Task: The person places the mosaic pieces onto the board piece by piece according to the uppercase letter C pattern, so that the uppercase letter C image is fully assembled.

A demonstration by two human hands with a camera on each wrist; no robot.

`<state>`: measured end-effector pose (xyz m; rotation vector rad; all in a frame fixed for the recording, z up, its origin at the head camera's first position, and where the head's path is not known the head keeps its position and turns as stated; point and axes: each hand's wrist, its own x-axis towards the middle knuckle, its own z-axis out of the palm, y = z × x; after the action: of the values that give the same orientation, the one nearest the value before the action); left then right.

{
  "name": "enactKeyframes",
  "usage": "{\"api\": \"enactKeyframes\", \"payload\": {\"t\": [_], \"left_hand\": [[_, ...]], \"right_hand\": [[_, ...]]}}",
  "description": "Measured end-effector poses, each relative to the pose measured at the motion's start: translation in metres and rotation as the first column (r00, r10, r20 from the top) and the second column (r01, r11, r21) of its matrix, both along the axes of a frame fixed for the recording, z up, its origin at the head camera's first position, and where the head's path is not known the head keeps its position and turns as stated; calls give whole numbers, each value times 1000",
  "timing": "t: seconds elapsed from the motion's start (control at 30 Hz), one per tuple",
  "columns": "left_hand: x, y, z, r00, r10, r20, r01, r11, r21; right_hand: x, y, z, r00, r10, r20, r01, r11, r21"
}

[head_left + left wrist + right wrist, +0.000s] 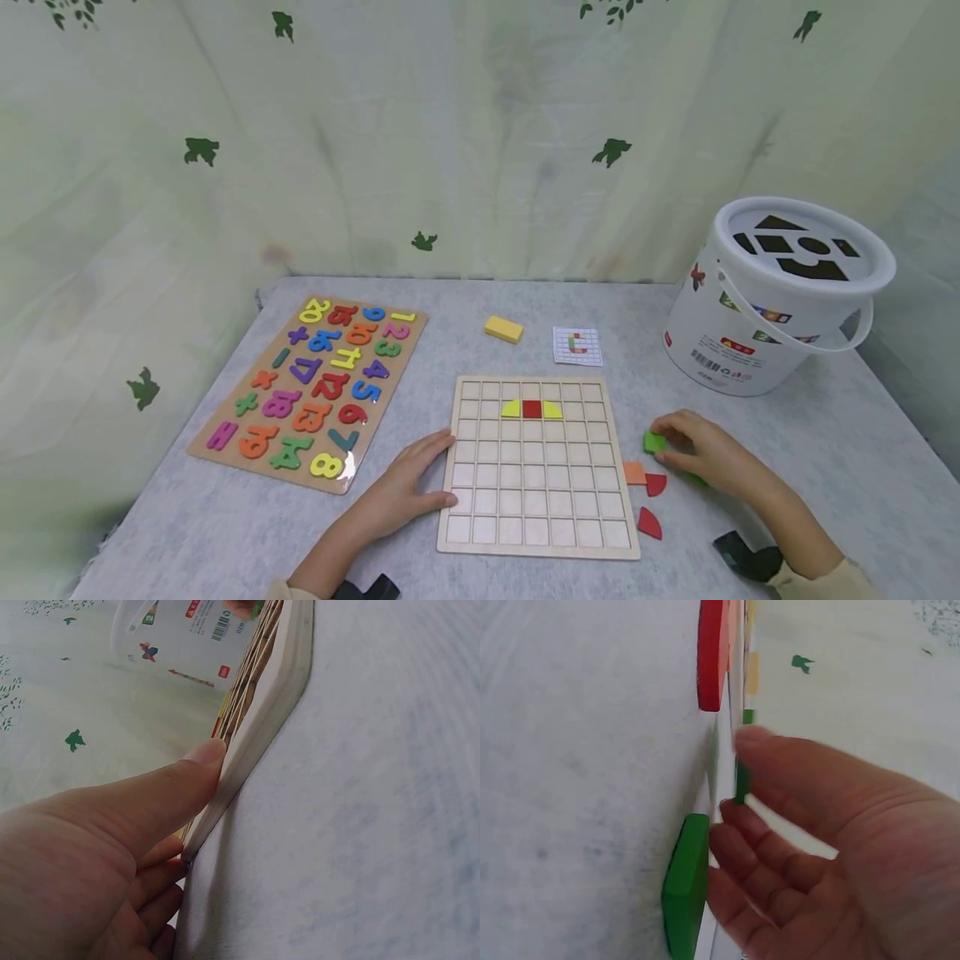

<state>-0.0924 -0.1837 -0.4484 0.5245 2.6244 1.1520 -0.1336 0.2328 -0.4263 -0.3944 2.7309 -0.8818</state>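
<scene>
A wooden grid board [540,475] lies flat, with two yellow quarter-circle pieces [552,410] flanking a red square [532,408] in one row. At its left edge, my left hand [401,486] rests with thumb and fingertips against the rim; the left wrist view shows the thumb [202,754] on the board's side. My right hand [705,450] pinches a green square block [654,442] between thumb and fingers, right of the board. Another green block [686,889] lies under that hand, mostly hidden in the head view. Two red quarter-circles [649,523] and an orange square [634,473] lie nearby.
Behind the board are a yellow block [504,329] and a small pattern card [577,346]. A number puzzle board [311,392] lies at left. A white bucket [750,333] with a shape-hole lid and handle stands at right. A leaf-print curtain [480,150] hangs behind the table.
</scene>
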Motion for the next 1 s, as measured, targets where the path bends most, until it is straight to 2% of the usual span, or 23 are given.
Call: {"api": "enactKeyframes", "payload": {"t": [0.1,0.23,0.43,0.57,0.7,0.87,1.0], "left_hand": [[0,0,-1,1000,-3,6,3,1000,4],[1,0,-1,1000,-13,0,13,1000,10],[1,0,0,1000,-7,-14,7,1000,-1],[1,0,0,1000,-6,-24,6,1000,3],[1,1,1,1000,-5,-25,5,1000,8],[1,1,1,1000,-1,-23,1,1000,0],[1,1,1,1000,-3,-25,3,1000,-1]], "right_hand": [[-1,-4,5,999,19,-38,-20,999,-25],[-3,-16,12,989,55,-140,-61,997,-41],[-10,-42,24,948,97,-304,-141,982,-127],[-13,-64,33,919,111,-378,-191,965,-181],[-18,-86,37,906,131,-402,-241,941,-237],[-24,-112,32,893,169,-418,-310,903,-298],[-27,-131,25,903,165,-396,-309,891,-333]]}}
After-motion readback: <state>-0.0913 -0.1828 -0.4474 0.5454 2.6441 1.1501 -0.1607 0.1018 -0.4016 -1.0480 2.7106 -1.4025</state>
